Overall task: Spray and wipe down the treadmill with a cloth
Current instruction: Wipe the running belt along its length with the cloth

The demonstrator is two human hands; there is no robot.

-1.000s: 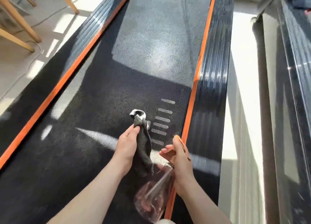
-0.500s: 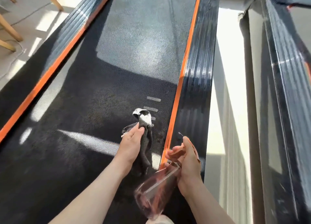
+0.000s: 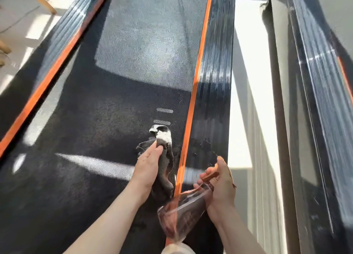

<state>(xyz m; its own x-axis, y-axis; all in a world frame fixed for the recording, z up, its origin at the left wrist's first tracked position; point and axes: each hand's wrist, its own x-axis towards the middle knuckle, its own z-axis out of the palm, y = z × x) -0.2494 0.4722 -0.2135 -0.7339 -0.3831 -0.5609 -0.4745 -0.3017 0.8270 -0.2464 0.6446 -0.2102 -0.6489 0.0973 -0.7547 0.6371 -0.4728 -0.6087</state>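
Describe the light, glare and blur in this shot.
Head view: hard sunlight patches the treadmill belt while the cloth lies mostly in shadow; glare streaks the right side rail; the spray bottle and frame edges look motion-blurred; wide-angle lines splay.

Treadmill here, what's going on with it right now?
A person is cleaning the treadmill. Their left hand holds a dark grey cloth down on the belt, close to the right orange stripe. Their right hand grips a clear spray bottle with fingers on the trigger, nozzle aimed at the ribbed right side rail. Droplets already sit on that rail, not yet wiped.
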